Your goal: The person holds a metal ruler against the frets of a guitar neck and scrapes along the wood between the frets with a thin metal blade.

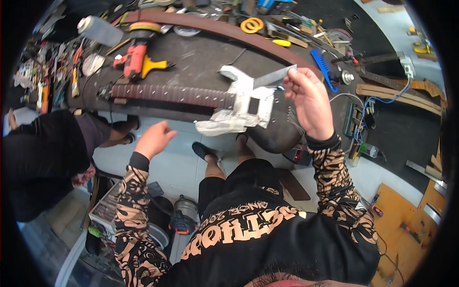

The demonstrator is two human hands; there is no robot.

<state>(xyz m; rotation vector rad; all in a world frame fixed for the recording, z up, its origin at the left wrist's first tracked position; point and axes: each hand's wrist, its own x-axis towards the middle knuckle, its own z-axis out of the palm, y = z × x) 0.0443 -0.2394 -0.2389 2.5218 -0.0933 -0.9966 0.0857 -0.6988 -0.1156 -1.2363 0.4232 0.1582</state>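
Count: we've got one guitar [191,97], one greyish strip [275,76], one red-and-yellow power tool [135,60], one blue comb-shaped piece [323,68], two yellow rings [242,26] and one translucent bottle [100,31].

Edges: our left hand [155,138] is out past the bench's front edge, over the floor. Bench [196,67] is bare left of our right fingers, between guitar neck and the long curved brown bar [210,23]. Tighter on the other side: blue comb-shaped piece sits just right of our right fingertips.

Fingers: our right hand [311,98] pinches the strip's upper end between thumb and fingers; its lower end meets the white-covered guitar body in this view, can't tell if stuck. Left fingers are curled; can't tell if they grip anything.

Guitar lies across the bench: body just left of and below our right fingertips, neck running left, above our left fingers and apart from them.
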